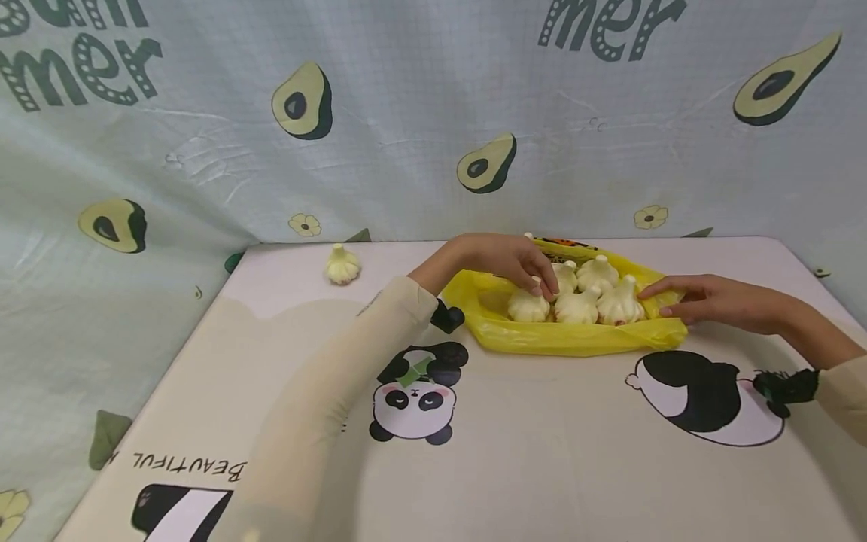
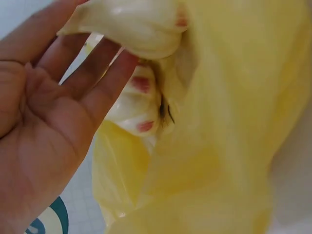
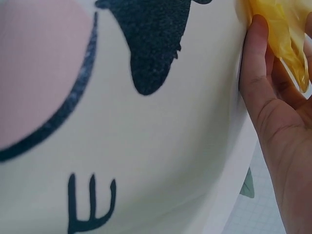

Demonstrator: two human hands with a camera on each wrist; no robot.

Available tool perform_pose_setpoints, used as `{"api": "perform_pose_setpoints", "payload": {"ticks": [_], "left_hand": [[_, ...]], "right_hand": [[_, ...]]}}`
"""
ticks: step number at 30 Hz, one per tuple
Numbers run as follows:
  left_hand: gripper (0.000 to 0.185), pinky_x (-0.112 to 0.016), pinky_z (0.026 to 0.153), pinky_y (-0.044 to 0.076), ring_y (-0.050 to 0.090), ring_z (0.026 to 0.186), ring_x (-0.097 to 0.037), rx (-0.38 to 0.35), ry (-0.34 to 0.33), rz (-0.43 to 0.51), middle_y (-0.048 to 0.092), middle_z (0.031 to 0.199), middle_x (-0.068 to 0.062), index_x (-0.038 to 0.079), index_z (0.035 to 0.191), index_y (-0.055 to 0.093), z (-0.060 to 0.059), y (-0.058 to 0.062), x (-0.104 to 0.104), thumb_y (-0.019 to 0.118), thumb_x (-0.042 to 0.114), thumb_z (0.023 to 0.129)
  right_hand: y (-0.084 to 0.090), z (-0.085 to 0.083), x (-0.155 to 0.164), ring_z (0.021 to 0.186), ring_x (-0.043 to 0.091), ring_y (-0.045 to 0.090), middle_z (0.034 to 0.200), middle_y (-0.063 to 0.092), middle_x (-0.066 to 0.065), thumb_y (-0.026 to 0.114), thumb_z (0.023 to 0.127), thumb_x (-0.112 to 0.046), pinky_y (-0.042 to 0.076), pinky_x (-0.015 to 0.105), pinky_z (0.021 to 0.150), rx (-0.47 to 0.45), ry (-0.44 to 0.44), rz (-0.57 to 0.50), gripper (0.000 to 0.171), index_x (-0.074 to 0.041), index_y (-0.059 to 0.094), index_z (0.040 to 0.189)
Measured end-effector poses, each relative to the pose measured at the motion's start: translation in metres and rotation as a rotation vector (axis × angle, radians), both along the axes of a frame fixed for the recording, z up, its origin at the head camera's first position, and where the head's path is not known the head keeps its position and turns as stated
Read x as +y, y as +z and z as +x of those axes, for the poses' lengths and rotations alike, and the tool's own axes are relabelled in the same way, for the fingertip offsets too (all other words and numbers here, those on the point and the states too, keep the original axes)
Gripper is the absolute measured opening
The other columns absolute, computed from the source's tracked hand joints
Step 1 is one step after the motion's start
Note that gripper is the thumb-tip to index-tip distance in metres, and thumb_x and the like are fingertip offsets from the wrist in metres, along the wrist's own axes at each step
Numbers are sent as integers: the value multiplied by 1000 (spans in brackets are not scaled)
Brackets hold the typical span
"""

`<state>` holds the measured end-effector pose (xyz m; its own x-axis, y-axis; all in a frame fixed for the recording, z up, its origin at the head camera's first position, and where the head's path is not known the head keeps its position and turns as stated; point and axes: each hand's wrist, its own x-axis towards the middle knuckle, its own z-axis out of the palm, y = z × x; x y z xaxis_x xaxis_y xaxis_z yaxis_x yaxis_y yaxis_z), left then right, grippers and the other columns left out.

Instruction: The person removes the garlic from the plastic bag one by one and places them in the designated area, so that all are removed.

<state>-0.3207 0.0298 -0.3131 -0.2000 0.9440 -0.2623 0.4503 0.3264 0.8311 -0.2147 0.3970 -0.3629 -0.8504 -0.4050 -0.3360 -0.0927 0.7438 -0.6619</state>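
Note:
A yellow plastic bag (image 1: pixel 555 339) lies on the table and holds several garlic bulbs (image 1: pixel 576 307). My left hand (image 1: pixel 542 284) reaches into it, and its fingertips touch the front left bulb (image 1: pixel 527 307). The left wrist view shows that hand (image 2: pixel 73 97) with a flat palm and nearly straight fingers against a bulb (image 2: pixel 131 24), with the bag (image 2: pixel 219 122) behind. My right hand (image 1: pixel 660 299) holds the bag's right edge. Up close, the right hand (image 3: pixel 278 112) has yellow plastic (image 3: pixel 280 34) pinched between thumb and fingers.
One loose garlic bulb (image 1: pixel 342 265) sits near the table's far left corner. The table (image 1: pixel 542 452) has a panda-print cover. An avocado-print cloth (image 1: pixel 406 113) hangs right behind it. A black strap (image 1: pixel 447 316) sits on each wrist.

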Motion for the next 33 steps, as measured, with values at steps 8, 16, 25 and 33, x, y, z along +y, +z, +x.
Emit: {"api": "perform_pose_setpoints", "payload": {"ticks": [8, 16, 25, 33], "left_hand": [[33, -31, 104, 49, 62, 121, -19, -196, 21, -44, 66, 131, -13, -4, 129, 65, -11, -3, -6, 65, -3, 96], [27, -30, 101, 50, 60, 116, -19, -218, 25, 29, 68, 129, -10, -1, 125, 70, -15, -13, -11, 62, 3, 100], [28, -34, 98, 51, 59, 117, -20, -327, 84, 28, 66, 130, -11, -5, 127, 67, -10, -18, -14, 58, 2, 102], [25, -35, 88, 55, 58, 114, -20, -308, 70, 6, 63, 133, -8, 3, 124, 70, -12, -24, -12, 58, 11, 104]], "right_hand": [[1, 2, -1, 108, 17, 49, 150, 44, 17, 61, 102, -31, 47, 37, 82, 6, 5, 2, 41, -20, 57, 141], [1, 1, -1, 106, 18, 49, 145, 46, 14, 62, 102, -29, 46, 36, 79, 1, 3, -11, 40, -20, 58, 141], [1, 1, -1, 106, 17, 50, 147, 45, 15, 61, 102, -28, 46, 37, 80, -1, 17, -9, 40, -20, 57, 141], [1, 1, -2, 107, 16, 49, 149, 44, 16, 62, 102, -29, 47, 37, 81, -2, 14, -4, 40, -20, 58, 141]]}}
